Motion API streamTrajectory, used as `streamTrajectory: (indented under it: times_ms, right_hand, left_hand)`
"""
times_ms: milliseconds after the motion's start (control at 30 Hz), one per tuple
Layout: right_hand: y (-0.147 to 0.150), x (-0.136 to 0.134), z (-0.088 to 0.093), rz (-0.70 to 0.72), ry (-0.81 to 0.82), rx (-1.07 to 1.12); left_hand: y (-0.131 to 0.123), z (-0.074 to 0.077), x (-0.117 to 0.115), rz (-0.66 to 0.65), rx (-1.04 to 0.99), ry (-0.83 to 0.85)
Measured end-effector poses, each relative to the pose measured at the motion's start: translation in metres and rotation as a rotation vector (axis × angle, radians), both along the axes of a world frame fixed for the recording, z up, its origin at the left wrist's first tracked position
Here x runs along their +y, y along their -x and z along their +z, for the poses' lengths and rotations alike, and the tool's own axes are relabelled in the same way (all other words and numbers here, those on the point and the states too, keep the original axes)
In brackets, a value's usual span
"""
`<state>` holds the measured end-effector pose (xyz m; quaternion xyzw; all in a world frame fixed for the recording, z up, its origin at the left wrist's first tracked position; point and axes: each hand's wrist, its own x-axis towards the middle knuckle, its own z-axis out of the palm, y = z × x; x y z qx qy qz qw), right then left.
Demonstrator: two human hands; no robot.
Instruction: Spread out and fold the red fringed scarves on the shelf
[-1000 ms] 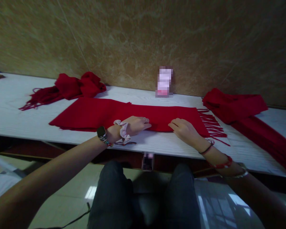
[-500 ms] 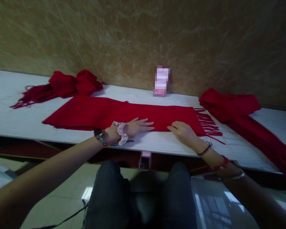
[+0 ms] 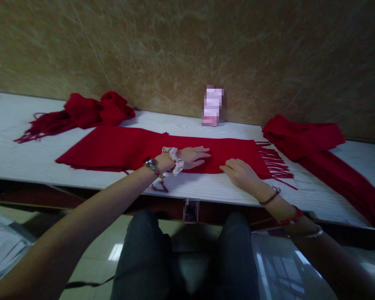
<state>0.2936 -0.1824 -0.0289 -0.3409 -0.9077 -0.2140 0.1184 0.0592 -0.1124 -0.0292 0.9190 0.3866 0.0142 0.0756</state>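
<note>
A red scarf (image 3: 137, 146) lies folded lengthwise along the white table, its fringe spread at the right end. On its middle rests my left hand (image 3: 192, 157), palm down with the fingers stretched out flat. My right hand (image 3: 237, 171) is closed at the scarf's near edge, not far from the fringe. Its thumb and fingers pinch that edge, and the fingertips are partly hidden. The two hands are a short way apart.
A crumpled red scarf (image 3: 93, 110) lies at the back left. Another red scarf (image 3: 315, 146) trails off to the right. A blurred pinkish item (image 3: 212, 106) stands against the marble-patterned wall (image 3: 175, 54). The table's (image 3: 90, 177) near edge runs above my knees.
My left hand has slid right and slightly away from me over the scarf, coming nearer to my right hand. My right hand and the scarves have hardly moved.
</note>
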Motion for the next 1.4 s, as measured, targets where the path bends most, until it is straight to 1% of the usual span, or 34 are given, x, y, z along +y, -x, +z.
streamTrajectory:
  times_ms: [100,167,333,433,500,567,667,733,767,833,900,1000,1067,1200,1300,1400]
  right_hand:
    - [-0.001,0.001,-0.002,0.023,0.029,0.039]
    - [-0.002,0.003,-0.004,0.040,0.059,0.069]
    - [-0.004,0.001,-0.006,0.035,0.102,0.104]
    - [-0.005,-0.002,-0.002,0.055,0.129,0.122]
    - [-0.004,0.000,0.005,0.064,0.183,0.139]
    - [0.001,0.005,0.015,0.055,0.239,0.179]
    - [0.018,0.021,0.027,-0.016,0.257,0.297]
    - [0.033,0.033,0.026,-0.079,0.253,0.324]
    - [0.039,0.039,0.023,-0.105,0.265,0.300]
    - [0.049,0.047,0.014,-0.157,0.318,0.220]
    - [0.052,0.049,0.004,-0.195,0.389,0.156]
    - [0.046,0.046,-0.004,-0.220,0.448,0.126]
    - [0.039,0.042,-0.004,-0.230,0.451,0.123]
    - [0.035,0.043,0.002,-0.254,0.493,0.111]
    - [0.050,0.053,0.008,-0.293,0.535,0.133]
    - [0.079,0.068,0.011,-0.261,0.521,0.173]
  left_hand:
    - [-0.006,-0.004,-0.002,-0.057,0.021,-0.009]
    - [0.002,-0.004,-0.002,-0.043,0.059,-0.012]
    - [0.043,0.001,0.013,0.132,0.115,0.010]
    - [0.054,0.005,0.018,0.218,0.113,-0.032]
    - [0.048,0.008,0.016,0.239,0.117,-0.061]
    - [0.036,0.010,0.013,0.233,0.118,-0.086]
    - [0.017,0.009,0.009,0.222,0.132,-0.096]
    - [0.011,0.004,0.009,0.232,0.134,-0.103]
    - [0.010,0.001,0.010,0.235,0.129,-0.110]
    - [0.011,-0.005,0.011,0.233,0.113,-0.129]
    - [0.013,-0.008,0.013,0.226,0.105,-0.132]
    - [0.016,-0.007,0.014,0.217,0.097,-0.113]
    - [0.020,-0.003,0.015,0.256,0.101,-0.092]
    - [0.033,0.002,0.018,0.402,0.148,-0.067]
    - [0.038,0.001,0.020,0.415,0.161,-0.103]
    - [0.039,-0.002,0.021,0.419,0.151,-0.113]
